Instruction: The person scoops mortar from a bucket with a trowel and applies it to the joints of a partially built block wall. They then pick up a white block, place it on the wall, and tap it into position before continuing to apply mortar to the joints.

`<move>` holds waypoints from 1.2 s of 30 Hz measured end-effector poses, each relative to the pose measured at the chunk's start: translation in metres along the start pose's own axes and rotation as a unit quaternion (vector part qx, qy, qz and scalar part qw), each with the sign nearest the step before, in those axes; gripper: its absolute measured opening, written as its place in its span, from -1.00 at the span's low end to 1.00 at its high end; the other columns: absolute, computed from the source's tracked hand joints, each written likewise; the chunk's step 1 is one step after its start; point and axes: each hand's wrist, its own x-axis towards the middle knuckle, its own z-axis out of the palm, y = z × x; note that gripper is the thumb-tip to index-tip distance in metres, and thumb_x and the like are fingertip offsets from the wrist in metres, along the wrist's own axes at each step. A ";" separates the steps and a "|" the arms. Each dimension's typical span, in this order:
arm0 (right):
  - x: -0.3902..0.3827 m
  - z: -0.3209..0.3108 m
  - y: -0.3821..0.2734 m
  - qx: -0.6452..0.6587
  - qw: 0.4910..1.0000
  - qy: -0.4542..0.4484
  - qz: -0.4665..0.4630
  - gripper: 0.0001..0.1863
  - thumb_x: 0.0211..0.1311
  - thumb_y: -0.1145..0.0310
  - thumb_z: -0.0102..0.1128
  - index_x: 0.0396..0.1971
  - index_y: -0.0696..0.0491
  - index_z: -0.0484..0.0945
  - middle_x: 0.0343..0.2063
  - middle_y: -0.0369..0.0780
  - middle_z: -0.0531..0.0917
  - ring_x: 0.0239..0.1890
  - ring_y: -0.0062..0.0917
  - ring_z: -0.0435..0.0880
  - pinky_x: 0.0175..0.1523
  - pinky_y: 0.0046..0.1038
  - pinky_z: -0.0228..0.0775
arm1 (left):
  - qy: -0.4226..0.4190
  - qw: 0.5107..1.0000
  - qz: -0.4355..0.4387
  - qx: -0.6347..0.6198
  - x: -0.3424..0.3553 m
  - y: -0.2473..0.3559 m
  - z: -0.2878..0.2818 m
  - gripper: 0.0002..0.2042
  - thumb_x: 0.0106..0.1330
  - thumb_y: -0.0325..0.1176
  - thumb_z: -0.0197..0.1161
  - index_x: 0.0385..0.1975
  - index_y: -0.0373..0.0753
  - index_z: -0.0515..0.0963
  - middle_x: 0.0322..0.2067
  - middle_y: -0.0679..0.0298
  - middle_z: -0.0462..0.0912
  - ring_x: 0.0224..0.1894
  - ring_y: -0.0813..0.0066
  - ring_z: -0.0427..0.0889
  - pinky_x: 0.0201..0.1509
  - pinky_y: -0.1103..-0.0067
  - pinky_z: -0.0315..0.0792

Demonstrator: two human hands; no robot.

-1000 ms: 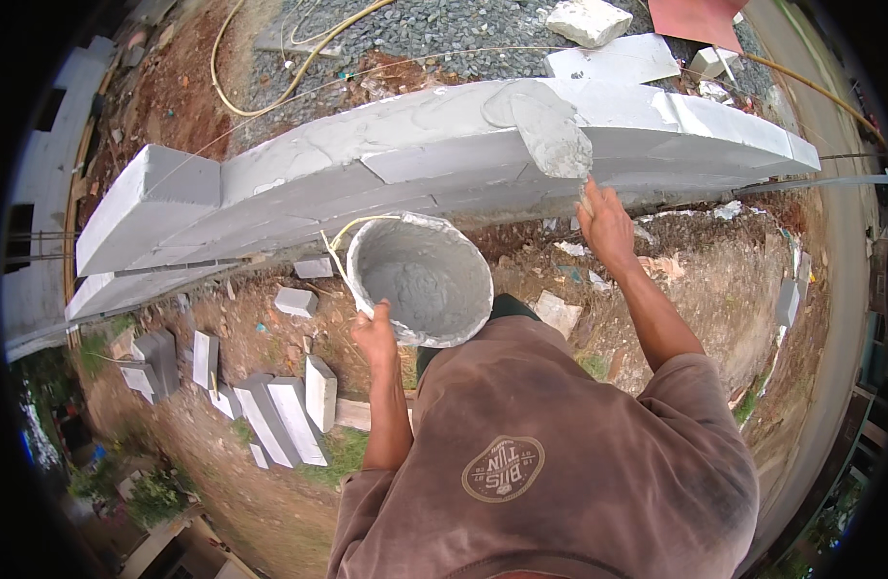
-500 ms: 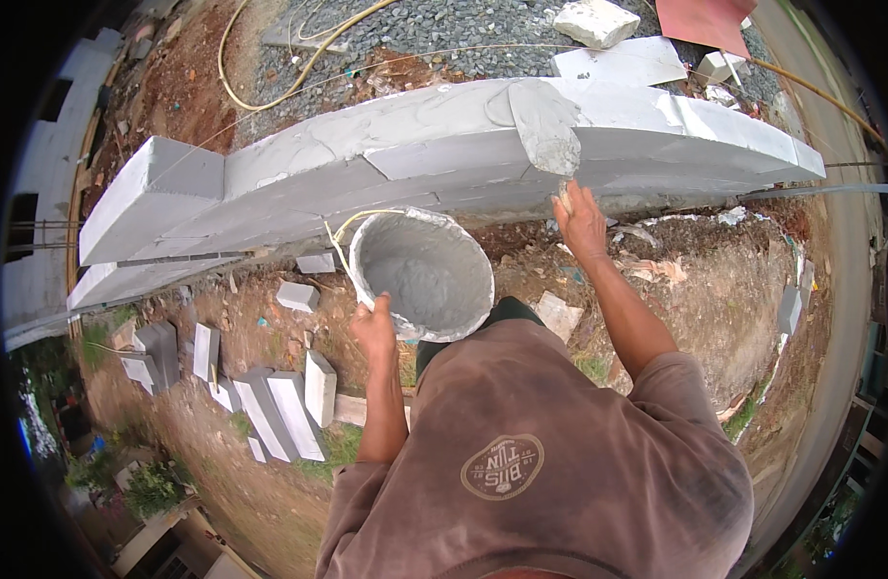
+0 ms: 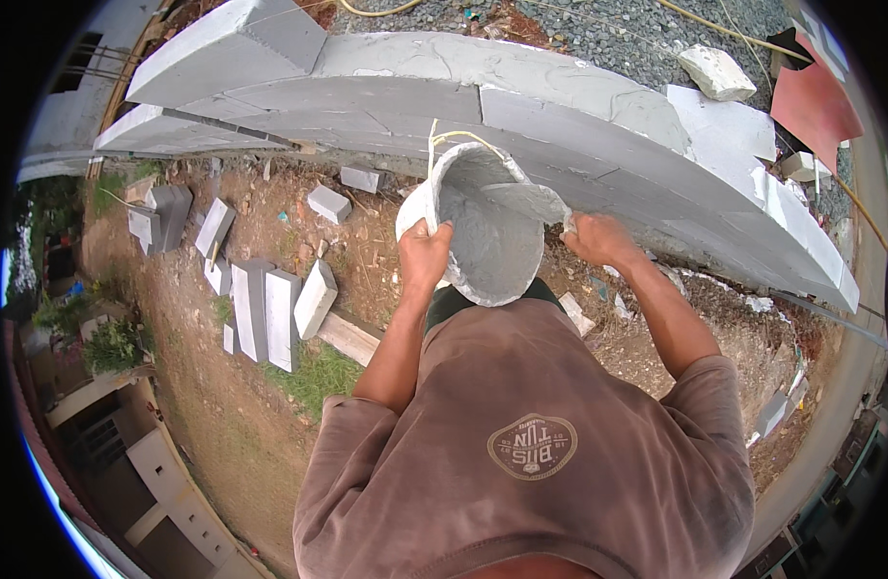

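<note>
My left hand (image 3: 425, 253) grips the near left rim of a mortar-caked bucket (image 3: 418, 214), which tilts toward the right. Grey wet mortar (image 3: 487, 256) lies inside it. My right hand (image 3: 598, 239) is closed round the handle of a trowel (image 3: 529, 202). The mortar-coated blade reaches over the bucket's far right rim into its mouth. Beyond the bucket runs a low wall of pale blocks (image 3: 579, 145), with a layer of spread mortar (image 3: 521, 68) along its top. One block (image 3: 222, 53) stands on the wall's left end.
Loose blocks (image 3: 282, 318) lie on the dirt at the left, beside a plank (image 3: 347, 338). Gravel (image 3: 598, 39) spreads behind the wall, with a broken white chunk (image 3: 716, 72) and a red sheet (image 3: 816, 101). A thin string (image 3: 608, 31) stretches above the wall.
The trowel has come off the wall top and down into the bucket's mouth. The bucket is now tilted more to the right, and the view has swung leftward.
</note>
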 end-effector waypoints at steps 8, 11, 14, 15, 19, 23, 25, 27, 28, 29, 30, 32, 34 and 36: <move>0.058 0.042 -0.048 -0.053 0.969 -0.212 -0.116 -0.65 0.12 0.19 0.07 -0.38 0.23 0.59 -0.40 -0.03 0.66 -0.38 -0.27 0.66 -0.24 -0.24 0.47 | 0.017 0.998 0.053 0.016 0.000 0.012 -0.009 -0.75 0.11 -0.33 0.24 -0.65 -0.39 0.44 -0.77 0.21 0.42 -0.66 0.60 0.31 -0.55 0.49 0.28; 0.042 0.053 -0.038 0.245 0.927 -0.285 -0.012 -0.59 0.12 0.11 0.13 -0.36 0.22 0.56 -0.56 -0.16 0.60 -0.55 -0.44 0.59 -0.38 -0.32 0.43 | 0.006 0.998 0.036 -0.041 0.012 -0.010 -0.024 -0.78 0.13 -0.35 0.23 -0.61 -0.39 0.49 -0.75 0.30 0.43 -0.63 0.66 0.30 -0.56 0.54 0.26; 0.017 0.034 -0.044 0.341 0.902 -0.266 0.015 -0.61 0.16 0.08 0.13 -0.37 0.18 0.54 -0.66 -0.25 0.54 -0.64 -0.61 0.51 -0.56 -0.50 0.35 | 0.015 0.995 -0.008 -0.103 0.015 -0.005 -0.046 -0.81 0.15 -0.37 0.21 -0.59 -0.37 0.52 -0.70 0.45 0.43 -0.59 0.73 0.29 -0.57 0.60 0.21; 0.017 0.034 -0.049 0.351 0.901 -0.255 0.022 -0.62 0.16 0.09 0.13 -0.38 0.17 0.54 -0.67 -0.26 0.53 -0.65 -0.61 0.50 -0.57 -0.51 0.34 | 0.013 0.993 -0.023 -0.117 0.018 -0.004 -0.052 -0.82 0.15 -0.37 0.21 -0.59 -0.36 0.52 -0.68 0.47 0.43 -0.59 0.73 0.29 -0.57 0.60 0.21; 0.017 0.029 -0.071 0.429 0.879 -0.205 0.051 -0.68 0.16 0.14 0.16 -0.39 0.14 0.53 -0.69 -0.28 0.49 -0.70 -0.64 0.45 -0.59 -0.57 0.30 | 0.025 0.986 -0.048 -0.158 0.043 -0.027 -0.073 -0.82 0.15 -0.38 0.21 -0.62 -0.33 0.50 -0.68 0.49 0.39 -0.59 0.75 0.26 -0.56 0.64 0.17; 0.033 0.021 -0.112 0.546 0.826 -0.134 0.023 -0.69 0.17 0.14 0.14 -0.39 0.14 0.52 -0.63 -0.31 0.50 -0.67 -0.66 0.46 -0.61 -0.55 0.29 | 0.069 0.981 -0.067 -0.170 0.054 -0.046 -0.107 -0.83 0.16 -0.39 0.21 -0.63 -0.29 0.47 -0.70 0.52 0.34 -0.62 0.78 0.20 -0.59 0.64 0.10; 0.053 0.006 -0.146 0.595 0.798 -0.088 -0.028 -0.73 0.16 0.22 0.10 -0.34 0.15 0.49 -0.60 -0.32 0.50 -0.64 -0.68 0.46 -0.56 -0.58 0.30 | 0.088 0.980 -0.072 -0.165 0.058 -0.061 -0.124 -0.85 0.16 -0.40 0.21 -0.61 -0.28 0.47 -0.70 0.53 0.33 -0.62 0.77 0.19 -0.59 0.64 0.08; 0.078 -0.008 -0.184 0.676 0.731 -0.024 -0.087 -0.76 0.15 0.27 0.08 -0.32 0.15 0.47 -0.58 -0.32 0.50 -0.61 -0.69 0.47 -0.53 -0.60 0.32 | 0.110 0.978 -0.068 -0.166 0.059 -0.069 -0.143 -0.85 0.16 -0.41 0.21 -0.60 -0.28 0.47 -0.69 0.53 0.33 -0.62 0.78 0.19 -0.59 0.64 0.08; 0.095 -0.011 -0.204 0.683 0.723 0.027 -0.102 -0.73 0.16 0.31 0.03 -0.21 0.17 0.45 -0.56 -0.31 0.52 -0.60 -0.70 0.47 -0.53 -0.62 0.32 | 0.120 0.976 -0.065 -0.167 0.058 -0.073 -0.152 -0.85 0.16 -0.41 0.20 -0.60 -0.28 0.47 -0.69 0.53 0.33 -0.62 0.78 0.19 -0.59 0.64 0.08; 0.119 -0.010 -0.225 0.688 0.713 0.075 -0.113 -0.67 0.17 0.35 -0.02 -0.10 0.19 0.42 -0.53 -0.29 0.53 -0.60 -0.70 0.47 -0.52 -0.63 0.32 | 0.122 0.977 -0.069 -0.163 0.059 -0.080 -0.162 -0.86 0.16 -0.42 0.20 -0.60 -0.28 0.46 -0.68 0.53 0.34 -0.62 0.78 0.20 -0.59 0.64 0.08; 0.143 -0.011 -0.249 0.686 0.703 0.118 -0.145 -0.68 0.17 0.36 0.00 -0.10 0.19 0.42 -0.53 -0.30 0.52 -0.59 -0.70 0.47 -0.51 -0.64 0.33 | 0.127 0.976 -0.073 -0.159 0.058 -0.089 -0.174 -0.86 0.16 -0.43 0.20 -0.60 -0.28 0.46 -0.68 0.53 0.34 -0.62 0.77 0.20 -0.59 0.64 0.08; 0.185 -0.019 -0.303 0.673 0.686 0.207 -0.184 -0.62 0.16 0.33 0.05 -0.06 0.23 0.38 -0.53 -0.29 0.53 -0.57 -0.68 0.48 -0.46 -0.60 0.36 | 0.155 0.972 -0.081 -0.159 0.055 -0.109 -0.197 -0.93 0.13 -0.45 0.22 -0.51 -0.28 0.49 -0.61 0.50 0.39 -0.59 0.77 0.23 -0.55 0.67 0.10; 0.225 -0.025 -0.355 0.668 0.664 0.288 -0.175 -0.56 0.16 0.33 0.10 -0.02 0.25 0.34 -0.52 -0.26 0.53 -0.52 -0.62 0.51 -0.39 -0.52 0.40 | 0.180 0.964 -0.079 -0.176 0.051 -0.113 -0.217 -0.94 0.12 -0.48 0.21 -0.49 -0.30 0.48 -0.58 0.49 0.40 -0.56 0.75 0.25 -0.52 0.66 0.13; 0.262 -0.028 -0.406 0.622 0.660 0.398 -0.139 -0.57 0.15 0.32 0.13 -0.05 0.24 0.32 -0.40 -0.10 0.52 -0.38 -0.39 0.55 -0.28 -0.37 0.42 | 0.198 0.961 -0.113 -0.156 0.046 -0.120 -0.241 -0.93 0.11 -0.49 0.21 -0.47 -0.35 0.50 -0.55 0.45 0.44 -0.52 0.72 0.30 -0.47 0.64 0.19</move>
